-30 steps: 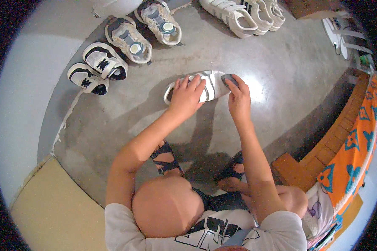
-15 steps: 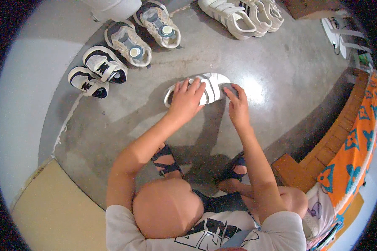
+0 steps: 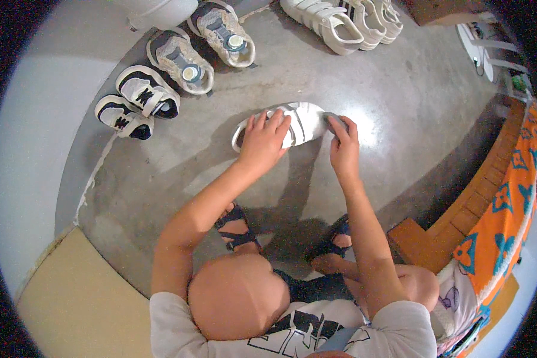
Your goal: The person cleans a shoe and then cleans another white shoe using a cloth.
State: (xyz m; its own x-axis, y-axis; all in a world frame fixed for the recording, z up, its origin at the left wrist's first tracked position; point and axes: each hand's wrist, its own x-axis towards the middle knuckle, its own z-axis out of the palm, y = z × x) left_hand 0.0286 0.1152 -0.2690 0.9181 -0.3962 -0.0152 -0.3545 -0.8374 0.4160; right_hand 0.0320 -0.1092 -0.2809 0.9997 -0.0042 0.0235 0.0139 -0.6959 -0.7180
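A white strapped sandal point(image 3: 305, 124) rests on the grey floor in front of me, its toe end toward the right. My left hand point(image 3: 265, 138) lies over its back half, fingers across the straps, gripping it; part of the heel is hidden beneath. At the toe, my right hand point(image 3: 344, 147) pinches a small flat grey pad point(image 3: 335, 123) between thumb and fingers. The pad touches or nearly touches the sandal's tip; whether it is cloth or sponge I cannot make out.
Along the left wall stand two black-and-white shoes point(image 3: 147, 92) and two beige-grey sneakers point(image 3: 181, 61). Several white sneakers point(image 3: 325, 24) are at the back. To the right are a wooden bed edge point(image 3: 459, 209) and an orange patterned blanket point(image 3: 503, 200). A cream panel point(image 3: 83, 292) is at lower left.
My right hand has moved slightly right, and the grey pad has shifted from the toe's upper surface to its outer edge. My left hand stays on the sandal.
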